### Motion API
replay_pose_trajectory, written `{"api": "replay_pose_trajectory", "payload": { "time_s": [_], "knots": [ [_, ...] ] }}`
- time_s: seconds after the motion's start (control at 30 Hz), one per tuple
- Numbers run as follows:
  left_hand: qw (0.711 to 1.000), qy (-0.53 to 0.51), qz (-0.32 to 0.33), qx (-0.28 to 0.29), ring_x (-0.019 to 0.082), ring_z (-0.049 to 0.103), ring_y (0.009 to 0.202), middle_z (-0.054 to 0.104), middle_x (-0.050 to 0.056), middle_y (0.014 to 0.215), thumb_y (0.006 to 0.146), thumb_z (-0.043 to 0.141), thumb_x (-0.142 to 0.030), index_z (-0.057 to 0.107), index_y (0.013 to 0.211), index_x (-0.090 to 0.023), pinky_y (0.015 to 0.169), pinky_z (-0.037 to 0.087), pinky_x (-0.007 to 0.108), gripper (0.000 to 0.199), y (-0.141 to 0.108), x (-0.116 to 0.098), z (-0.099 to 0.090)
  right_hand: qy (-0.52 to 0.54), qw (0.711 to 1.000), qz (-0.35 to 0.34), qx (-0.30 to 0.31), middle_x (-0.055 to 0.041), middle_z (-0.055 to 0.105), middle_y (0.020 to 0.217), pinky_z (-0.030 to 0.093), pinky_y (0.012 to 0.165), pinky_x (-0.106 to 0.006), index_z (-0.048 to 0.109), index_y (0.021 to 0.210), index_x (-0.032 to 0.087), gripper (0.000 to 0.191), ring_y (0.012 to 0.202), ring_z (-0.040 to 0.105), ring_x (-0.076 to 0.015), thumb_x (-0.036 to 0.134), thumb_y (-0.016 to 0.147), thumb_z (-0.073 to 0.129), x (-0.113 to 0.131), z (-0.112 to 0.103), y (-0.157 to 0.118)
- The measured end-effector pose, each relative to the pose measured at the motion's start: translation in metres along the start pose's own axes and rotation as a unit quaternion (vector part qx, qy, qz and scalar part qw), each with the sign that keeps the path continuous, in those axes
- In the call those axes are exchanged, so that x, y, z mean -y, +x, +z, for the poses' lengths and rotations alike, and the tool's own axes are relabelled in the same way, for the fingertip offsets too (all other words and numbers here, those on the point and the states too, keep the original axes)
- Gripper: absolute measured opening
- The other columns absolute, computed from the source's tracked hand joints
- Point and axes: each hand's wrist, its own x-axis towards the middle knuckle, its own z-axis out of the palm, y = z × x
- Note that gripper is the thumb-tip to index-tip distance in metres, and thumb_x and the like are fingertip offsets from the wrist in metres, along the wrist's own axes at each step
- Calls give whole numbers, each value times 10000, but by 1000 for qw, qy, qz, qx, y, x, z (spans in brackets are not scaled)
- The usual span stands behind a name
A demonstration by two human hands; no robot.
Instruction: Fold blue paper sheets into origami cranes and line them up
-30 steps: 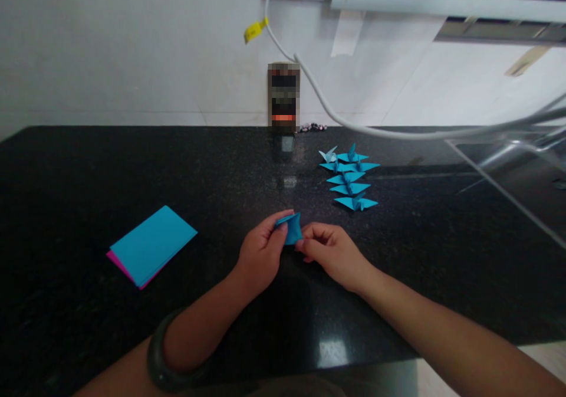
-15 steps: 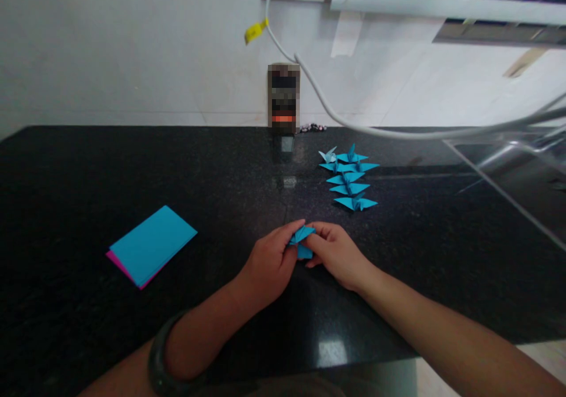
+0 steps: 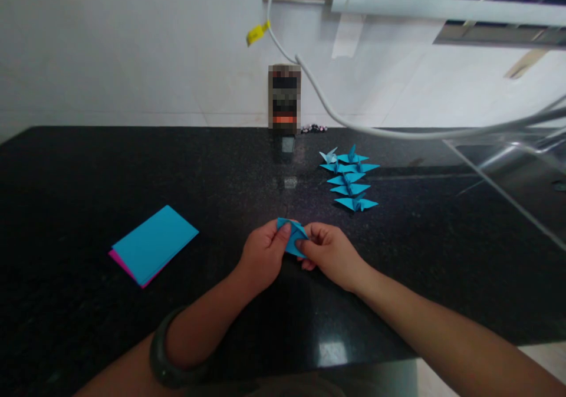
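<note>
Paper in work: a small piece of folded blue paper (image 3: 293,246), held near the front middle of the dark, glossy surface (image 3: 230,173), between the two hands; one corner points up and to the left.
Left hand: the left hand (image 3: 260,254) is closed on the paper's left part, thumb lying across its upper face (the fingers behind are mostly hidden).
Right hand: the right hand (image 3: 335,254) pinches the paper's right edge, thumb on top and the other fingers curled close beside and beneath it.
Left forearm: a dark, rounded bangle (image 3: 158,350) sits around it.
Folded birds: six blue paper cranes (image 3: 356,204) and one pale crane (image 3: 329,157) stand close together beyond the right hand, wings spread, the pale one at the back left of the group.
Flat sheets: a stack of blue sheets (image 3: 154,243) lies at an angle well to the left of the hands, with a pink sheet (image 3: 119,261) showing from under its lower left edge.
Back edge: a blurred-out upright object (image 3: 284,99) stands against the pale wall (image 3: 132,43), a beaded strand (image 3: 314,128) just beside its foot.
Overhead: a white cable (image 3: 327,109) with a yellow tag (image 3: 257,33) hangs in front of the wall.
</note>
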Motion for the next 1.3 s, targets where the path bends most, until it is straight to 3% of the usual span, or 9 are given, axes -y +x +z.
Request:
{"api": "replay_pose_trajectory", "payload": {
  "time_s": [0.1, 0.2, 0.37, 0.6, 0.73, 0.9, 1.1, 1.2, 1.3],
  "knots": [
    [997, -65, -39, -3, 136, 569, 573, 628, 6, 642, 818, 485, -393, 648, 858, -142, 586, 488, 265, 302, 3, 4, 0, 5, 1000, 17, 5, 66, 533, 489, 351, 370, -132, 521, 673, 153, 55, 356, 452, -27, 149, 718, 551, 3, 1, -1],
    [996, -64, -49, -22, 146, 572, 579, 632, 12, 644, 806, 494, -395, 652, 848, -144, 589, 487, 280, 299, 6, 7, -1, 26, 999, 10, 18, 75, 532, 499, 354, 376, -130, 544, 742, 147, 50, 359, 448, -23, 123, 699, 556, 3, 1, -2],
    [999, -6, -10, -40, 173, 615, 687, 679, 30, 747, 762, 540, -272, 659, 841, -158, 652, 488, 291, 183, 5, 4, -1, 44, 999, 13, 17, 77, 531, 492, 360, 378, -142, 520, 724, 155, 60, 353, 446, -30, 139, 687, 564, 1, 2, -2],
    [996, 57, 63, -15, 149, 624, 690, 699, 9, 782, 796, 499, -232, 663, 887, -193, 657, 493, 261, 191, -3, -5, 0, -52, 997, -49, -43, 57, 523, 485, 344, 365, -156, 477, 635, 172, 147, 364, 457, -49, 247, 739, 548, -5, 0, 2],
    [999, 22, 19, -44, 161, 626, 694, 688, 28, 772, 791, 507, -259, 656, 887, -163, 662, 502, 281, 201, 1, 0, -1, -39, 998, -50, -26, 66, 534, 507, 357, 395, -164, 518, 709, 165, 40, 384, 465, -51, 176, 701, 555, -6, 0, 3],
    [997, -44, -34, -57, 171, 627, 672, 672, 42, 772, 794, 510, -329, 637, 920, -148, 641, 518, 305, 255, 6, 7, -1, 21, 999, -48, -5, 57, 567, 558, 396, 447, -174, 538, 786, 148, 106, 419, 488, -46, 148, 682, 553, -7, 0, 4],
    [996, -25, -47, -69, 168, 602, 622, 645, 30, 701, 802, 496, -335, 635, 927, -152, 603, 491, 298, 262, 7, 9, -3, 14, 1000, -24, 13, 39, 568, 593, 430, 492, -198, 541, 849, 139, 186, 459, 507, -60, 117, 666, 515, -3, -3, 2],
    [998, 19, -33, -51, 158, 577, 637, 636, 32, 732, 810, 480, -317, 628, 915, -149, 596, 461, 281, 247, 8, 6, -4, -13, 995, -84, -52, 33, 542, 655, 421, 480, -211, 514, 919, 160, 245, 516, 506, -83, 211, 686, 571, -3, -8, 1],
    [999, 46, 2, 24, 147, 567, 666, 629, 14, 747, 824, 459, -297, 615, 899, -162, 618, 445, 267, 220, 5, 3, -3, -95, 969, -192, -126, -2, 536, 790, 417, 502, -222, 532, 965, 179, 322, 607, 506, -100, 312, 690, 634, -5, -12, 1]
  ]
}}
